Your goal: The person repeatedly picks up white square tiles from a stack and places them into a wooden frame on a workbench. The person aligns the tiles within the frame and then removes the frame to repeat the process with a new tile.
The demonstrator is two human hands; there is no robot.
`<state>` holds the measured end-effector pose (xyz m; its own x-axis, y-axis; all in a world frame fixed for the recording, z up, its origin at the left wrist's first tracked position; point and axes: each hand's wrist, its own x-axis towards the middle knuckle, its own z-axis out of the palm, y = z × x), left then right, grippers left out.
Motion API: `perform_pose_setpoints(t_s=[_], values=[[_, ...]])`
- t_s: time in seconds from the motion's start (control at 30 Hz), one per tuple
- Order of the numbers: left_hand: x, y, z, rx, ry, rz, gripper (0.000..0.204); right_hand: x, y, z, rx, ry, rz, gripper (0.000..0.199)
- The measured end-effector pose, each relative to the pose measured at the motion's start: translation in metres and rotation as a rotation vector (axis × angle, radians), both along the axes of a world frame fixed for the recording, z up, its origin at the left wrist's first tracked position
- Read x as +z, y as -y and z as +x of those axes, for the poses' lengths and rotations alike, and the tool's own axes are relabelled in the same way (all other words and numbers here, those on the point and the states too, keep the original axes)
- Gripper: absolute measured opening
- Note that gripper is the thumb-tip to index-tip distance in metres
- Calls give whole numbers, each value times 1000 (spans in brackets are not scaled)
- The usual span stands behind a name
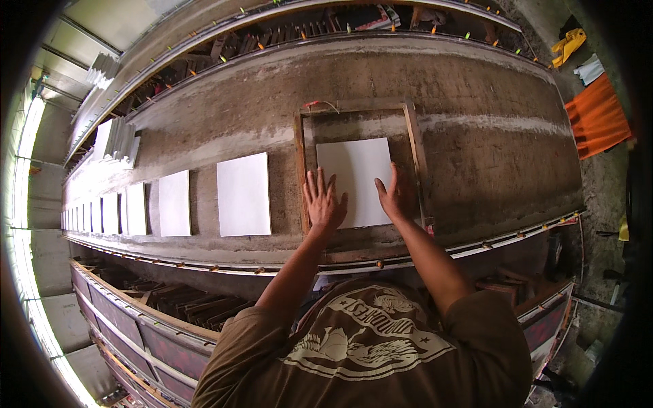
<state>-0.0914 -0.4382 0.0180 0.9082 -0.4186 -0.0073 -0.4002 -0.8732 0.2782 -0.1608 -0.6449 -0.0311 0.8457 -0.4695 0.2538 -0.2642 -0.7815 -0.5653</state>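
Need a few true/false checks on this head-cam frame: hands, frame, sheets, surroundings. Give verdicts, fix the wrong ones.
1. The left hand and the right hand are at opposite side edges of the white sheet within the outline of the wooden frame. True.
2. The right hand is clenched in a fist. False: its fingers are extended.
3. Other white sheets lie in a row to the left of the wooden frame. True.
4. The wooden frame is round. False: it is rectangular.
5. The orange cloth is at the left of the picture. False: it is at the right.
6. The brown shirt has a pale print. True.
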Motion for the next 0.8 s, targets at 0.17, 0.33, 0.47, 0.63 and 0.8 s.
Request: perform_pose_setpoints(t_s=[0.17,0.33,0.47,0.63,0.8], values=[[-27,40,20,-70,-65,-33,79,10,-1,33,160,-92,-274,66],[-47,41,20,-55,-126,-42,84,3,-3,33,182,-196,-205,70],[-48,38,17,-44,-181,-115,84,12,-7,36,175,-272,-200,77],[-35,44,18,-51,-255,118,88,11,6,75,150,-204,-149,80],[-47,41,17,-70,-108,34,83,14,12,97,152,-181,-171,78]])
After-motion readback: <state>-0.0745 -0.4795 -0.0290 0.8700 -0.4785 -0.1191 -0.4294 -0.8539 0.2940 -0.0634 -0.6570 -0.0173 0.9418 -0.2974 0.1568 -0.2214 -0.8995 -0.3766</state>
